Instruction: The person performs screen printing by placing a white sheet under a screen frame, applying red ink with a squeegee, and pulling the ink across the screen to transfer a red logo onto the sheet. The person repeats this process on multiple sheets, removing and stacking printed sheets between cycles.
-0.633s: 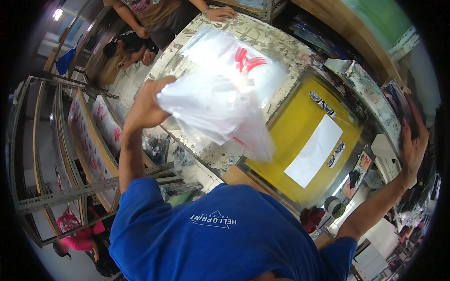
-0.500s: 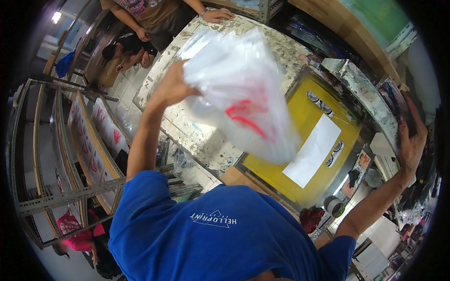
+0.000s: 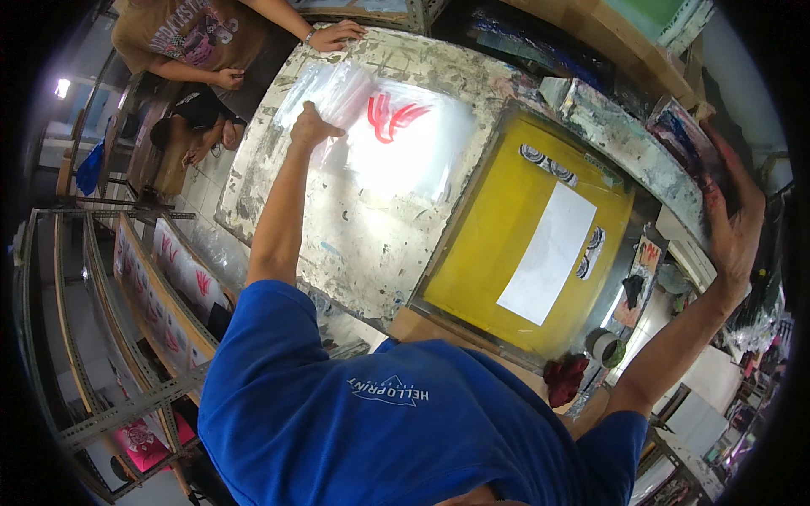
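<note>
My left hand (image 3: 314, 129) is over the left part of the pale, paint-flecked table, thumb and fingers apart, holding nothing. Thin clear plastic (image 3: 325, 91) lies beside its fingers. To its right, a shiny whitish plastic sheet or bag (image 3: 409, 156) with a red brushstroke-like print lies flat on the tabletop. At the far right, my right hand (image 3: 736, 223) has thumb and fingers around the end of a paint-stained block (image 3: 679, 135); part of that grip is hard to see. Between my hands is a yellow printing screen (image 3: 472, 278) in a dark frame, with a white paper strip (image 3: 547, 253) on it.
A paint-crusted bar (image 3: 633, 139) runs along the screen's far right side. Racks of printed sheets (image 3: 156, 287) stand at the left. Across the table (image 3: 354, 253), another person's hand (image 3: 336, 35) rests on the edge; someone crouches nearby. A cup (image 3: 606, 346) and dark red cloth (image 3: 565, 379) sit near me.
The plastic with the red print was lifted and blurred in motion at my left hand; now it lies flat and that hand is off it. My right hand keeps its place at the block.
</note>
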Demonstrator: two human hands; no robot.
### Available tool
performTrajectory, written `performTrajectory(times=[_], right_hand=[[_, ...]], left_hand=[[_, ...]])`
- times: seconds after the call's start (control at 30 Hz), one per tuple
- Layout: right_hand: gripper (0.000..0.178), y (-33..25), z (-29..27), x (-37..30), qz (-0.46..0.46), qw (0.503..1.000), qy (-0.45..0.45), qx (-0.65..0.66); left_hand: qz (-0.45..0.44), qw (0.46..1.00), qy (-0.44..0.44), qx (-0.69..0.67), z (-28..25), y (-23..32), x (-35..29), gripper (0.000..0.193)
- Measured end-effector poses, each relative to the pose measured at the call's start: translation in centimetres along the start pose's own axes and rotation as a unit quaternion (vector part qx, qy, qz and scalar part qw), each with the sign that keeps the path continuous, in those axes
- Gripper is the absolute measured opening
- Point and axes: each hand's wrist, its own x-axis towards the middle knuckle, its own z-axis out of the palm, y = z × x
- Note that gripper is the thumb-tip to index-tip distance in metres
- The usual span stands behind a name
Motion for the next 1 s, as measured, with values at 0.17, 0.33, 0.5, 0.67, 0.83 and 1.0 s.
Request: performTrajectory(times=[0.17,0.33,0.5,0.67,0.83,1.0], right_hand=[[0.045,2.7,0.2,-1.7,0.041,0.998,0.026,0.04],[0.042,1.3,0.9,-1.2,0.027,0.997,0.05,0.043],[0.044,1.6,1.2,-1.2,0.044,0.998,0.041,-0.004],[0.051,2.7,0.8,-1.1,0.069,0.996,0.045,-0.035],[0.043,-4.0,1.8,0.5,0.048,0.992,0.111,-0.033],[0.043,-5.9,1.9,0.0,0.031,0.985,0.148,-0.081]], left_hand=[[0.16,0.911,0.346,0.156,1.4,5.7,-7.1,0.097],[0.382,0.919,0.076,-0.052,9.7,6.0,-14.1,0.062],[0.396,0.907,0.1,-0.103,12.2,8.1,-18.4,0.035],[0.345,0.902,0.08,-0.245,13.9,9.0,-17.7,0.02],[0.241,0.879,0.017,-0.412,10.7,12.6,-19.7,0.016],[0.401,0.9,-0.062,-0.158,12.0,16.3,-24.5,0.029]])
